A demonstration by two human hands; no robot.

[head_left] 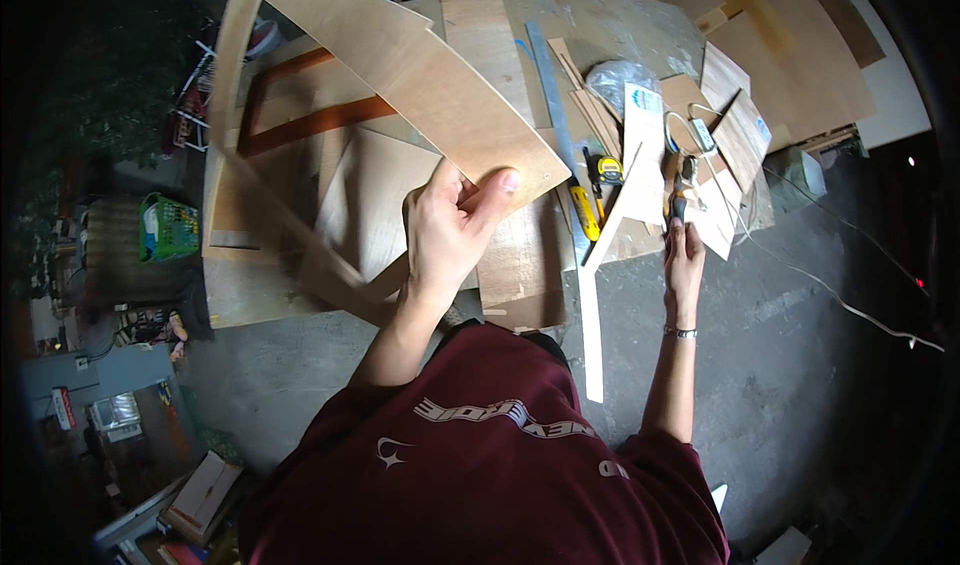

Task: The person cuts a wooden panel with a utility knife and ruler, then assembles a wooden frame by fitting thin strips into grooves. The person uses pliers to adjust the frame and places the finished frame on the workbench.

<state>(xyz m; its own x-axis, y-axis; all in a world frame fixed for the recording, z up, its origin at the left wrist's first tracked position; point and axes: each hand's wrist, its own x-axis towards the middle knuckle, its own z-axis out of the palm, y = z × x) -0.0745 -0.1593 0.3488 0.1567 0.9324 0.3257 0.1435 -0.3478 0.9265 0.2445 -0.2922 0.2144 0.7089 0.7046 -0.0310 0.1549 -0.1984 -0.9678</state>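
Observation:
My left hand [450,225] pinches one corner of a thin plywood frame [430,80], thumb on top, and holds it tilted above the left part of the worktable [625,10]. The frame's lower side is smeared by motion. At the table's right, my right hand [684,265] is closed on a tool with a dark and orange handle [680,205]; it looks like pliers, their metal head lying among wood offcuts. Between my hands lie a yellow utility knife [584,213], a yellow and black tape measure [606,170] and a long metal ruler [550,85].
A reddish-brown wooden frame [325,125] lies under the raised plywood. A clear plastic bag [615,80] and a white cable [745,227] sit near the offcuts; the cable hangs past the table's right edge. A green basket [168,227] stands at left. Large boards [790,55] lean at back right.

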